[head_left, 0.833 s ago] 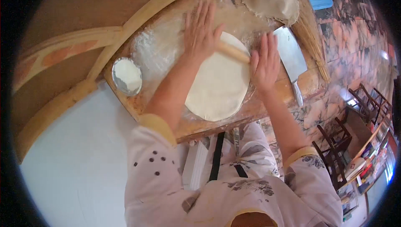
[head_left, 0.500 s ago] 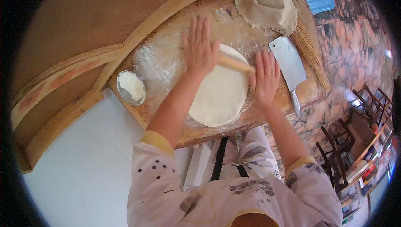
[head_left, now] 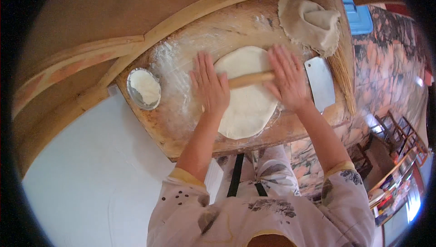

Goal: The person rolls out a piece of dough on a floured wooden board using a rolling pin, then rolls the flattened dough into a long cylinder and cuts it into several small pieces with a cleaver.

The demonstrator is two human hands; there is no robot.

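Note:
A thin, pale round of dough lies on the floured wooden board. Across it runs a wooden rolling pin, its right end slightly farther from me. Over the pin's left end my left hand lies flat, fingers stretched out. My right hand rests likewise on the other end, fingers extended and a little blurred. Both palms cover the pin's ends. Just right of my right hand is a cleaver, its handle hidden behind my forearm.
A bowl of flour stands at the board's left edge. At the far right, a beige cloth lies by a straw whisk broom. Beyond the board are a blue plastic box and wooden chairs.
The pin has swung round: its left end came nearer to me and its right end went farther, my hands moving with it. The whole view has shifted slightly.

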